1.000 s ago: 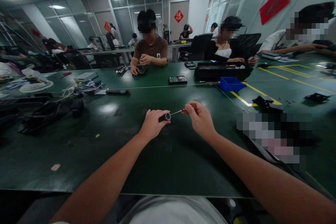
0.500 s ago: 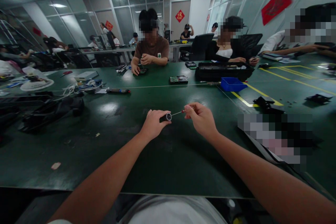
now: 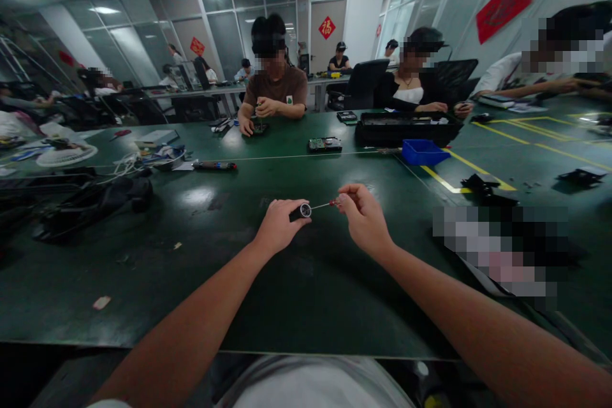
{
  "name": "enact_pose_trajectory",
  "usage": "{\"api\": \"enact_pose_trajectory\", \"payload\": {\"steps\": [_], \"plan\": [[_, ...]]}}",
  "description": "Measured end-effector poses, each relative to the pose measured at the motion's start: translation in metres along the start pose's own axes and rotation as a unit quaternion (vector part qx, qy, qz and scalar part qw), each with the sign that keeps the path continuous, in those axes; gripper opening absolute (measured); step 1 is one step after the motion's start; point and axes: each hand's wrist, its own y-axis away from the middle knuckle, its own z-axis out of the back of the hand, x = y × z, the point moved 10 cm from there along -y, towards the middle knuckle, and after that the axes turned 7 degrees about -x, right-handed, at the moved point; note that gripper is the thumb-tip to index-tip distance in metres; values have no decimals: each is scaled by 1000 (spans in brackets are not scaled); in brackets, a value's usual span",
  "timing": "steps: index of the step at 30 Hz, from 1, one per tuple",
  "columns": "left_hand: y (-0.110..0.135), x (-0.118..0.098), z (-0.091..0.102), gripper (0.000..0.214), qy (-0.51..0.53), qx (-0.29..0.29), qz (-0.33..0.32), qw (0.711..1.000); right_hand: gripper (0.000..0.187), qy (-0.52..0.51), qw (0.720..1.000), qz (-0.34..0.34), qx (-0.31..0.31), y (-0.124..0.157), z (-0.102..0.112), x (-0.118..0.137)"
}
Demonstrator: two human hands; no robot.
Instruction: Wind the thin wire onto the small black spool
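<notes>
Head cam: my left hand [image 3: 277, 226] is gripping a black cylinder [image 3: 299, 212], silvery-rimmed end facing near-right. Right hand [image 3: 363, 217] is pinching a red-handled screwdriver [image 3: 333, 203], shaft pointing left at that rim, can't tell if it's touching. Everything's hovering around mid-table [image 3: 306, 306], and a blue bin [image 3: 423, 153] is sitting far right.

Tabletop [image 3: 201, 312], green, glossy. Upon it: one blue open-topped bin [image 3: 423, 154], beside a long black casing [image 3: 406, 131]; one small device with green circuit board [image 3: 325, 145]; one dark pen-shaped article [image 3: 215, 166], red at one end; white cable [image 3: 125, 167], loosely bunched; pale paper scrap [image 3: 101, 303], near left. Beyond: black office chair [image 3: 366, 84]; door [image 3: 318, 51] bearing red diamond sign [image 3: 327, 28], gold character.
</notes>
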Motion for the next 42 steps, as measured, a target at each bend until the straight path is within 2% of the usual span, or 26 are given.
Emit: {"api": "enact_pose_trajectory", "payload": {"steps": [3,6,8,11,19,24,28,32,35,38,42], "plan": [[-1,-1,3,37,6,-12,-2,1000,21,-81,996,-44,-10,-5,-2,-14],[-2,-11,3,35,26,-6,-56,998,28,-182,974,-134,-22,-10,-4,-39],[-2,-12,1,34,26,2,-76,997,29,-208,962,-172,-36,-12,-1,-53],[-3,-8,-2,32,17,14,-71,997,26,-169,975,-136,-55,-15,7,-51],[-2,-6,-2,36,11,7,-45,999,24,-40,999,-14,-15,-7,2,-10],[-2,-6,-3,36,8,3,-36,999,24,27,999,32,-3,-3,3,7],[-1,-4,-1,38,6,-12,-39,999,25,129,990,65,4,-2,5,18],[-1,-5,-1,38,1,-14,-45,999,16,123,986,108,28,2,0,28],[0,-5,-2,38,-1,-11,-46,999,17,142,982,115,43,3,-4,29],[0,-6,-3,38,3,-6,-46,999,28,178,979,97,31,2,-1,27],[0,-5,-3,37,5,-5,-42,999,20,171,979,107,32,4,-3,28]]}}
